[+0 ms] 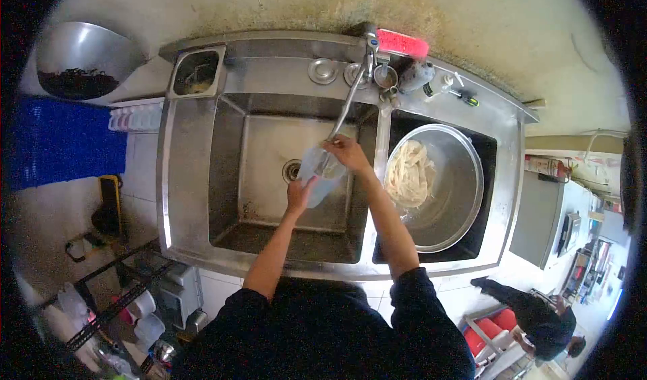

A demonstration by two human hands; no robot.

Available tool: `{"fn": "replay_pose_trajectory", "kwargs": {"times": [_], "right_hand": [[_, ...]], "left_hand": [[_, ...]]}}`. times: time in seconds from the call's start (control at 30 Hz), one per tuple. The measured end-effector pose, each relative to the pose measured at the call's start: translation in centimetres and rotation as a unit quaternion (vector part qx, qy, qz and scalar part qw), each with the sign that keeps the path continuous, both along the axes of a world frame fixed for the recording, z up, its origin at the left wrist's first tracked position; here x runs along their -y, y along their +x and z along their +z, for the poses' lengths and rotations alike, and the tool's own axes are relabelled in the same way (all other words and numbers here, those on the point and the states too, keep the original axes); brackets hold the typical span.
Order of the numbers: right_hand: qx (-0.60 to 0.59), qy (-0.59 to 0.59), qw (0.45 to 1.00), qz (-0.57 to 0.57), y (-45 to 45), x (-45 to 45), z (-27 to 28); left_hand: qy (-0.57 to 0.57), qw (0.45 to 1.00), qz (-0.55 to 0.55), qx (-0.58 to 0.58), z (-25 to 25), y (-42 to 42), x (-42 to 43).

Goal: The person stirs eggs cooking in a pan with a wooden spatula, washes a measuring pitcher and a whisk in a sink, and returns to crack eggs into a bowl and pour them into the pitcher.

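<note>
Two hands, head view: left hand point(300, 197) and right hand point(346, 152), fingers closed on a translucent pale-blue item point(325, 190), bag or container undetermined. Location: above the sink basin point(269, 144), at the tap point(345, 107). Judged midway: item brought to spout, not set down. Appearance: thin, smooth, tilted; contents indeterminable.

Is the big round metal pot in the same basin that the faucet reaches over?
No, the pot stands in the right basin, while the faucet reaches over the left basin.
</note>
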State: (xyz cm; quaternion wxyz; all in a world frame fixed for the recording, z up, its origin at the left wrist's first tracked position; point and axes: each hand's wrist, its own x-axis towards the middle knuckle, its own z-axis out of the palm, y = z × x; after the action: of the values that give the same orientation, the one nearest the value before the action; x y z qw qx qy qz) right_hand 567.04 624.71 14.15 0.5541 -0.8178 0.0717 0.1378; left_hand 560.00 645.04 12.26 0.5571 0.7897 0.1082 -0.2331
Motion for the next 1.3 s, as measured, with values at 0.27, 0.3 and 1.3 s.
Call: {"fn": "replay_pose_trajectory", "kwargs": {"times": [0.27,0.3,1.3], "right_hand": [[-0.088,0.157,0.983,0.029,4.5,0.8,-4.7],[0.020,0.008,1.000,0.019,4.3,0.8,-6.5],[0.304,-0.346,0.866,-0.193,13.0,13.0,5.7]], "left_hand": [[-0.012,0.991,-0.022,0.128,-6.1,4.6,-1.2],[0.003,0.985,-0.043,0.166,-7.1,4.6,-1.7],[0.054,0.979,-0.119,0.154,-13.5,7.1,1.5]]}}
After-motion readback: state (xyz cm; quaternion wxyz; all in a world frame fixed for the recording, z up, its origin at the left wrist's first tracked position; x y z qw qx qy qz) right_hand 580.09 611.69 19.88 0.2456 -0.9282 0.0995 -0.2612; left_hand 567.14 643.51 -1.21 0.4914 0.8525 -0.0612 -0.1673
